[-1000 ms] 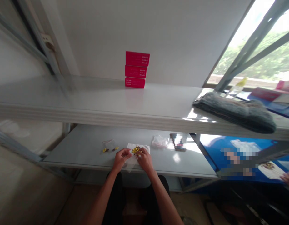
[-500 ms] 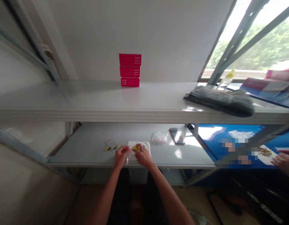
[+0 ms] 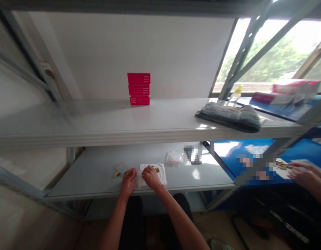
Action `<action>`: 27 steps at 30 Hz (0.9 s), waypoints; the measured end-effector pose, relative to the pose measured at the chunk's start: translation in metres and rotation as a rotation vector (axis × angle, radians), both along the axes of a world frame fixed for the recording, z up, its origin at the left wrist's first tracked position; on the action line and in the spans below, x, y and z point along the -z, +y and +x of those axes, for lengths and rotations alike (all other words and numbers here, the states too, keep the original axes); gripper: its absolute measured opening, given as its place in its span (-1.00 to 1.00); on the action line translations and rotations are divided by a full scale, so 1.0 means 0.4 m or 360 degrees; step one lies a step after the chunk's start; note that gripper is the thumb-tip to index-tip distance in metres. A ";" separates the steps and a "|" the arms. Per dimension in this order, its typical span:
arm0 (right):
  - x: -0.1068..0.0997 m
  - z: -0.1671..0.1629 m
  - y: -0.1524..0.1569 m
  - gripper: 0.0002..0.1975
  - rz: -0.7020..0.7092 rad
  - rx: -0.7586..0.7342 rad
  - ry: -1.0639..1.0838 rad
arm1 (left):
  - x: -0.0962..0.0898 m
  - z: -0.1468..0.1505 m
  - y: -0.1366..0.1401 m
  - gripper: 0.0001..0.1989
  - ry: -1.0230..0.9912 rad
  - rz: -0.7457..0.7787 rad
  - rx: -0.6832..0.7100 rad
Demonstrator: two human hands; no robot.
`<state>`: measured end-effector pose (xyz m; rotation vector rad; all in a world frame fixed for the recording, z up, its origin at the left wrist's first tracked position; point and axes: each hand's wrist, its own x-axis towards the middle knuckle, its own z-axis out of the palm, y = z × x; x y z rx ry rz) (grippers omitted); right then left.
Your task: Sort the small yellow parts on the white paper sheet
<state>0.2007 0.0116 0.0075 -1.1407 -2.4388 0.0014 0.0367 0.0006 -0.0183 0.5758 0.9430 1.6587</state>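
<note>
My left hand (image 3: pixel 128 181) is closed on a small clear plastic bag (image 3: pixel 137 182) with a reddish edge, near the front of the lower shelf. My right hand (image 3: pixel 151 177) is at the bag's right side, fingers pinched together; what they hold is too small to make out. Beneath and behind it lies a white sheet (image 3: pixel 161 177), with a small pile of yellow and dark pieces (image 3: pixel 157 169) partly covered by my fingers. Left of my hands, another clear bag (image 3: pixel 119 168) lies flat with a few yellow and dark pieces (image 3: pixel 117 174) at it.
Clear bags (image 3: pixel 174 157) lie in a heap right of the sheet, beside a blurred-out item (image 3: pixel 193 155). The upper shelf (image 3: pixel 103 116) bears stacked red boxes (image 3: pixel 139 89) and a folded grey cloth (image 3: pixel 229 116). At right, another person's hands (image 3: pixel 302 172) work over a blue table (image 3: pixel 303 149).
My right hand has moved from over the pile to the bag's mouth, fingers drawn together, and the pile looks smaller or more covered. The camera view has shifted.
</note>
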 end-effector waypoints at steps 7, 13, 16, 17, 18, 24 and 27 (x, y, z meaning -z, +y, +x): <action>0.013 0.006 0.007 -0.79 -0.0006 0.0103 -0.0083 | -0.013 0.009 -0.002 -0.54 0.0006 -0.0069 0.0097; 0.011 0.028 -0.002 -0.78 -0.0055 0.0084 -0.0010 | -0.023 0.011 -0.009 -0.56 0.0049 -0.0053 0.0113; 0.005 0.037 -0.001 -0.75 -0.0083 0.0087 0.0111 | -0.021 0.016 -0.013 -0.59 0.0178 -0.0020 0.0147; 0.001 0.042 0.000 -0.74 -0.0095 0.0109 0.0225 | -0.020 0.018 -0.014 -0.60 0.0257 -0.0006 0.0160; -0.003 0.048 0.002 -0.74 -0.0111 0.0146 0.0385 | -0.019 0.020 -0.015 -0.62 0.0349 0.0008 0.0177; -0.023 0.081 -0.006 -0.82 -0.0495 0.0175 0.1329 | -0.018 0.030 -0.018 -0.71 0.0797 0.0088 0.0386; -0.032 0.080 -0.025 -0.89 -0.0607 0.0087 0.1328 | -0.029 0.033 -0.021 -0.72 0.0907 0.0146 0.0448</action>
